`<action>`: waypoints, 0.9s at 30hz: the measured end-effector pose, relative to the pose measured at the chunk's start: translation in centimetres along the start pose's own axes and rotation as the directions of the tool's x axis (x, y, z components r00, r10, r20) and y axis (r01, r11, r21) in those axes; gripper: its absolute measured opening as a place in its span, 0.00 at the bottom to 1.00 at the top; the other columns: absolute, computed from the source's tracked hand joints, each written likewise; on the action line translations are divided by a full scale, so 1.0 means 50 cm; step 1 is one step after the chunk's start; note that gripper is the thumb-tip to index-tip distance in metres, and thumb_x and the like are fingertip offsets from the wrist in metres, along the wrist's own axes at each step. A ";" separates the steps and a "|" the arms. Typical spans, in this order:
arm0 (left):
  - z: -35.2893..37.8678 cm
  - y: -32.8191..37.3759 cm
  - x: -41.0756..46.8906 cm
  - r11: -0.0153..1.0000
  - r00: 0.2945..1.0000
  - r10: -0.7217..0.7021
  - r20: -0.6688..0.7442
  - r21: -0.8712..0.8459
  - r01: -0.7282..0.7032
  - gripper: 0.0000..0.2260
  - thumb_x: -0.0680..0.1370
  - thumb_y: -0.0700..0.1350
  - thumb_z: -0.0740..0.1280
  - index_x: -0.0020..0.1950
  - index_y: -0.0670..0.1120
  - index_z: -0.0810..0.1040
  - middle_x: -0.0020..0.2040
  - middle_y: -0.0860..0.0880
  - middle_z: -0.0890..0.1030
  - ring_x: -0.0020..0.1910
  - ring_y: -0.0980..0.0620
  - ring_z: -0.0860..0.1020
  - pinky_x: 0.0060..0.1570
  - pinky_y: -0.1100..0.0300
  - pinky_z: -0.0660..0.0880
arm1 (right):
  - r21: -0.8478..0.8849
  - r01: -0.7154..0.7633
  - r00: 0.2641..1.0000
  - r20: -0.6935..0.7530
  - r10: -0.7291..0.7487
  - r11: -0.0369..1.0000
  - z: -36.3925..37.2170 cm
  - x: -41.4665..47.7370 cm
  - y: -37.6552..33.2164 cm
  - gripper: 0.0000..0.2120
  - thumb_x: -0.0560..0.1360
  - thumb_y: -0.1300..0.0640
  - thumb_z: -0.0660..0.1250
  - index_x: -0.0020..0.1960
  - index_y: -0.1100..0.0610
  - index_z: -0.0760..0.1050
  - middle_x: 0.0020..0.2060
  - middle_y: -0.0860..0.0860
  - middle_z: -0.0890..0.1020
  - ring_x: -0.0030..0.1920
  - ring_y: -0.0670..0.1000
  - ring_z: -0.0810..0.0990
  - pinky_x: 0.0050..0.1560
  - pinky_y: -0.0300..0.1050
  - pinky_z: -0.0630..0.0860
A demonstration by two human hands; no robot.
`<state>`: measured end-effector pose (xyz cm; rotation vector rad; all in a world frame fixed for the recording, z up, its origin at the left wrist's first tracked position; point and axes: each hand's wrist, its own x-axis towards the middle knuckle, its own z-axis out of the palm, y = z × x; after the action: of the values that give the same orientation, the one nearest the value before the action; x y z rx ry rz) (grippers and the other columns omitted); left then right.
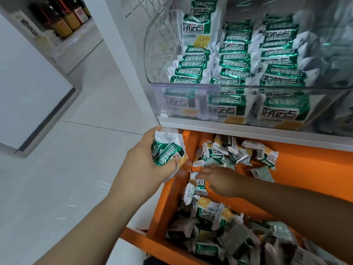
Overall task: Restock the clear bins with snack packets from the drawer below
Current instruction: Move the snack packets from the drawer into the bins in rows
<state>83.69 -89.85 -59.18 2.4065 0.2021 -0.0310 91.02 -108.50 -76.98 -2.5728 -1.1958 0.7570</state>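
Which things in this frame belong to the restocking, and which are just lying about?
Part of the job:
- left hand gripping held packets
- right hand reaching over drawer packets
- orange drawer
- clear bin with binned packets

Just there:
- bottles
- white cabinet
- floor

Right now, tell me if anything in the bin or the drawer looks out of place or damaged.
Nothing looks torn or spilled. In the clear bin, one packet stands upright atop the left row of stacked packets. The orange drawer holds a loose jumble of packets.
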 end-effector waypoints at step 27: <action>-0.003 0.017 -0.008 0.997 1.000 0.005 0.031 0.072 -0.007 0.33 0.72 0.52 0.73 0.72 0.60 0.61 0.45 0.69 0.71 0.40 0.72 0.73 0.36 0.81 0.67 | -0.281 -0.136 0.977 0.119 0.175 0.950 -0.006 -0.070 0.067 0.14 0.76 0.52 0.65 0.59 0.56 0.73 0.59 0.55 0.72 0.52 0.56 0.77 0.43 0.45 0.69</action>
<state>83.41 -90.43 -58.47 2.4764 0.1827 -0.0743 91.45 -113.33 -76.74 -2.9099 -1.2242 0.8787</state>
